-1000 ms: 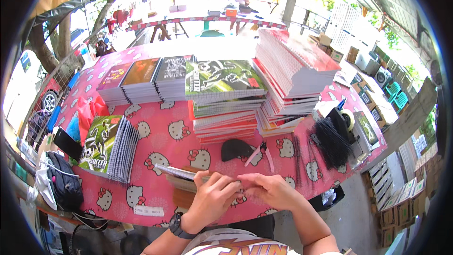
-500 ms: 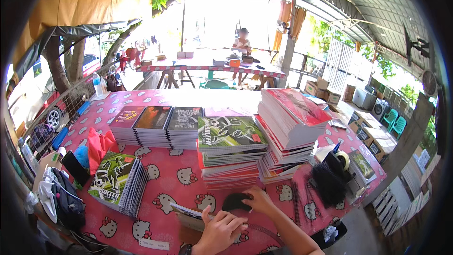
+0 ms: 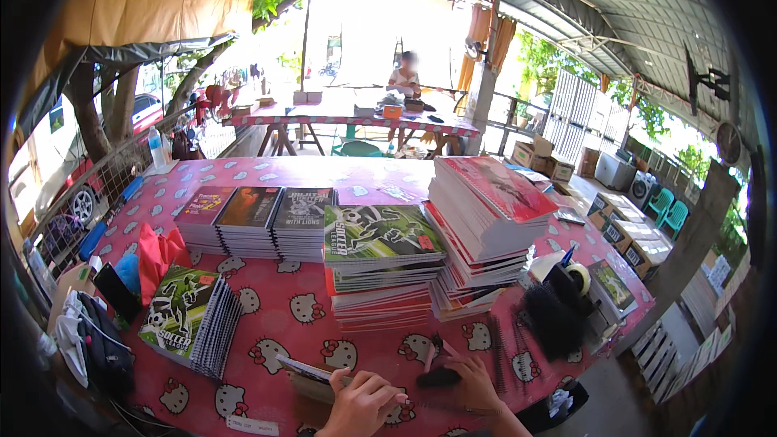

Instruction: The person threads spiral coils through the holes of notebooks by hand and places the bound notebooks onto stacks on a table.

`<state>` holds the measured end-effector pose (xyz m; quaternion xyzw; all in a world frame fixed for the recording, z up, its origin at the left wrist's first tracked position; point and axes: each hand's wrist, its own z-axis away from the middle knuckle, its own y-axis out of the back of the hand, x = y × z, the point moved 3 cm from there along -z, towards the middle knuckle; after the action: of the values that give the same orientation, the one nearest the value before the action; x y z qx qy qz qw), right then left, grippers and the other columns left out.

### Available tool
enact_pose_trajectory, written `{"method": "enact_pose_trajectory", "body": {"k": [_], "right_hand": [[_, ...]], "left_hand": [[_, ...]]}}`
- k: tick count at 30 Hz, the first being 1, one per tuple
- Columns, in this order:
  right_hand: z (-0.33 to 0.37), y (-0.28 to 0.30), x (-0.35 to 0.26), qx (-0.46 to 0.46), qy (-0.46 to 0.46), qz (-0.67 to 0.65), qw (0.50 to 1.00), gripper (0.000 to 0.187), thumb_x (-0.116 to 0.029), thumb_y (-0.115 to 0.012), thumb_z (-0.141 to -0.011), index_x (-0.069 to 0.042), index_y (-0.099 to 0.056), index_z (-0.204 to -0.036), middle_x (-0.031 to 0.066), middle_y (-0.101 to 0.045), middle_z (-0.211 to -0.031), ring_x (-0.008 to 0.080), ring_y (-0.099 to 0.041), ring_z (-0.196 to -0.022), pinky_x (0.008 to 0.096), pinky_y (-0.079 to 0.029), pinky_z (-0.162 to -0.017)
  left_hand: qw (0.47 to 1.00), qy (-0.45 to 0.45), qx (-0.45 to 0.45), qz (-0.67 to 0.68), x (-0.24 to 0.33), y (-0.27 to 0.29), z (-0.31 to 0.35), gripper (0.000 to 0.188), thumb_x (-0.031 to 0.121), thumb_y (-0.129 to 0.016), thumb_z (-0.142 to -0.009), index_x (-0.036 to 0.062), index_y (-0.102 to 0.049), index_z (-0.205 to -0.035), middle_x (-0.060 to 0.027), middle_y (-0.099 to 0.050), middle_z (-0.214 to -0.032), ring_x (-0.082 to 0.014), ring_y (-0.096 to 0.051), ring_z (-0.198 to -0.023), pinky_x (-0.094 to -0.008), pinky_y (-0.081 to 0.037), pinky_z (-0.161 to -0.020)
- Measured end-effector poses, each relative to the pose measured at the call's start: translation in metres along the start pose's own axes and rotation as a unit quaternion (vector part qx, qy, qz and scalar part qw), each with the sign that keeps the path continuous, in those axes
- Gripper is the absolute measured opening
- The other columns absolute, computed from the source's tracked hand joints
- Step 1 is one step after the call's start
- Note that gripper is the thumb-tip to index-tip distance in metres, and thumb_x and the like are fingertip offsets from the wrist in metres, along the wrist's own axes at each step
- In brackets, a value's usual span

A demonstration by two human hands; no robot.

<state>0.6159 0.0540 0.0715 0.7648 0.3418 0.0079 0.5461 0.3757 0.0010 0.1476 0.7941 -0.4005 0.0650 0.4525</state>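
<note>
My left hand [image 3: 364,401] is closed on a thin notebook [image 3: 309,380], tilted up on its edge near the front of the table, its brown back cover facing me. Right of it, my right hand [image 3: 471,380] has its fingers curled over a dark rounded thing [image 3: 438,378], too blurred to name, down at the tablecloth. Beyond my hands stand a stack of spiral notebooks with green soccer covers on top [image 3: 380,235] and a taller stack with a red cover on top [image 3: 502,186]. A smaller soccer notebook stack [image 3: 184,311] is at the left.
Three dark-covered notebook stacks [image 3: 247,214] stand behind. At the right lie loose spiral coils [image 3: 495,340], a black bundle [image 3: 554,320] and a tape roll [image 3: 577,277]. A phone [image 3: 118,294] and a red cloth [image 3: 162,252] sit left. A person [image 3: 404,77] sits at the far table.
My right hand has moved right and down with the dark rounded thing, away from my left hand. The curved coil between my hands no longer shows. The whole view has shifted slightly.
</note>
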Motion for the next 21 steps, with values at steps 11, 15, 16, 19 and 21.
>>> {"method": "enact_pose_trajectory", "body": {"k": [11,15,16,19,21], "right_hand": [[0.012,-0.008,0.011,0.037,-0.106,0.059,0.992,0.053,-0.021,-0.068,-0.069,-0.013,-0.05,-0.118,0.0193,-0.046,-0.122,0.036,-0.041,-0.117,0.0476,-0.036,-0.096],[-0.002,0.014,-0.016,-0.228,-0.014,-0.047,0.972,0.066,-0.032,-0.071,-0.066,-0.018,-0.046,-0.125,0.0195,-0.028,-0.139,0.0445,-0.023,-0.129,0.0524,-0.029,-0.101],[-0.004,0.021,-0.023,-0.286,-0.082,-0.063,0.953,0.068,-0.033,-0.073,-0.063,-0.02,-0.046,-0.125,0.0192,-0.027,-0.139,0.045,-0.023,-0.129,0.0525,-0.028,-0.103],[-0.007,0.01,-0.005,-0.318,-0.018,0.007,0.948,0.071,-0.037,-0.074,-0.063,-0.02,-0.045,-0.126,0.0158,-0.027,-0.139,0.042,-0.023,-0.129,0.052,-0.027,-0.104],[-0.006,0.002,0.004,-0.295,-0.003,-0.005,0.955,0.07,-0.039,-0.074,-0.063,-0.019,-0.047,-0.125,0.0165,-0.029,-0.138,0.0413,-0.025,-0.129,0.0517,-0.027,-0.104]], "left_hand": [[0.999,-0.044,0.011,0.016,0.013,0.009,-0.011,0.011,0.019,-0.063,-0.075,0.0156,-0.064,-0.086,-0.0003,-0.061,-0.088,-0.019,-0.056,-0.088,-0.0447,-0.025,-0.089],[0.997,-0.014,0.024,0.066,0.011,0.013,-0.012,0.004,0.017,-0.063,-0.075,0.0154,-0.063,-0.08,-0.001,-0.061,-0.086,-0.0192,-0.056,-0.087,-0.047,-0.025,-0.089],[0.998,-0.014,0.003,0.066,0.008,0.011,-0.011,0.004,0.017,-0.063,-0.075,0.0155,-0.063,-0.079,-0.0011,-0.061,-0.086,-0.019,-0.056,-0.088,-0.0473,-0.025,-0.089],[0.999,-0.022,-0.004,0.034,0.01,0.012,-0.013,0.004,0.017,-0.063,-0.075,0.0151,-0.063,-0.079,-0.0013,-0.061,-0.086,-0.0189,-0.056,-0.089,-0.0458,-0.026,-0.089],[0.999,-0.015,0.008,0.047,0.012,0.013,-0.014,0.005,0.016,-0.063,-0.075,0.0152,-0.063,-0.079,-0.0012,-0.061,-0.087,-0.0189,-0.056,-0.09,-0.0455,-0.026,-0.089]]}}
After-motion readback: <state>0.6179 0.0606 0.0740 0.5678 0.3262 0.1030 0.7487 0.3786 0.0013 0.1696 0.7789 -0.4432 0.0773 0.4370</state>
